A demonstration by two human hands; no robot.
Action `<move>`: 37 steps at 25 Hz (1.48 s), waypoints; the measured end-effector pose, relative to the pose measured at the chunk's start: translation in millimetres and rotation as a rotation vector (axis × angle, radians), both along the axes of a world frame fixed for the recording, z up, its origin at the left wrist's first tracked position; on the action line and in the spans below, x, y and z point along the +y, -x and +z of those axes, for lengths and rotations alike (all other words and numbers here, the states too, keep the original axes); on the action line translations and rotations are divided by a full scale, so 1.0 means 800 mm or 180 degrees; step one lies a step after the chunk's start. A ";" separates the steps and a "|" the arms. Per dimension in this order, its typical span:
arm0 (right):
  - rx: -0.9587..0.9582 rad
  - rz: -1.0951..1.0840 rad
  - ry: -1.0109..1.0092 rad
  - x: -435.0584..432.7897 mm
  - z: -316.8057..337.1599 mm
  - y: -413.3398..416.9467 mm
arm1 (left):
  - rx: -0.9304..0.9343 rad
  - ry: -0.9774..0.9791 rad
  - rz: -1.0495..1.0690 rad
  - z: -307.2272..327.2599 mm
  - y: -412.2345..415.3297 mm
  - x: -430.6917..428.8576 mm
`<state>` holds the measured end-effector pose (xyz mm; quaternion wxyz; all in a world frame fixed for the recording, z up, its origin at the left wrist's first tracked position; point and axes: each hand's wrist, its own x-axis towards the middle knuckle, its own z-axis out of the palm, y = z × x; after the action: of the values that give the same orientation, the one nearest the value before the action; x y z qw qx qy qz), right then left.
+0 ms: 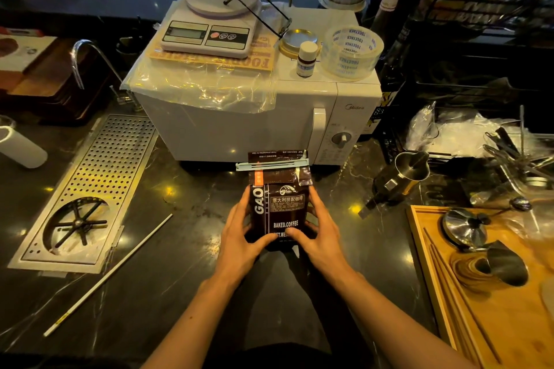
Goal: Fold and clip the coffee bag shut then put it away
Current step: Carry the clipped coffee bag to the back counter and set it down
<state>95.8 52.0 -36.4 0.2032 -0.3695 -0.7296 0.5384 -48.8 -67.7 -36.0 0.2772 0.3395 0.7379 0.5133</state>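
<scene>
- Surface: dark marbled countertop [168, 263], glossy, w/ yellow light reflections; dim bar-type workspace.
- Coffee bag [280, 207] stood upright at centre of counter, just in front of a white microwave [239, 117]. Top of bag was folded over, w/ a pale blue clip [271, 165] clamped horizontally across the fold.
- Left hand [244, 234] was wrapped round the bag's left side, thumb on the front panel near the base.
- Right hand [319, 234] was wrapped round the bag's right side, thumb likewise on the front, fingers behind.
- On the microwave top: kitchen scale [209, 30] w/ a pair of glasses [257, 6] lying across it, small bottle [306, 58], roll of printed tape [352, 51], clear plastic sheet [204, 87] draped over the front edge.
- Left of counter: perforated steel drain tray [99, 177] set flush w/ a round rinser [76, 223]; long white stick [108, 275] lay diagonally near it.
- Right: steel pitcher [410, 165], wooden tray [494, 308] w/ metal tools.
</scene>
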 end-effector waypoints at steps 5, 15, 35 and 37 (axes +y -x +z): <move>0.0004 -0.0079 -0.0055 -0.003 0.003 -0.001 | 0.0112 -0.0037 0.0016 0.001 -0.003 0.001; 0.0208 -0.0345 -0.0613 -0.018 0.061 -0.010 | 0.0708 -0.0534 -0.0156 0.057 -0.005 -0.001; 0.0744 -0.2874 -0.1838 -0.087 0.303 -0.189 | 0.0838 -0.2047 -0.2455 0.291 -0.151 0.099; 0.0713 -0.3258 -0.1875 -0.120 0.307 -0.253 | 0.0780 -0.2148 -0.2924 0.300 -0.219 0.098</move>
<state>298.3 -44.2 209.4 0.6062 -0.5430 -0.5516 0.1830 126.4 10.7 203.6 0.2605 0.7511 0.3373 0.5042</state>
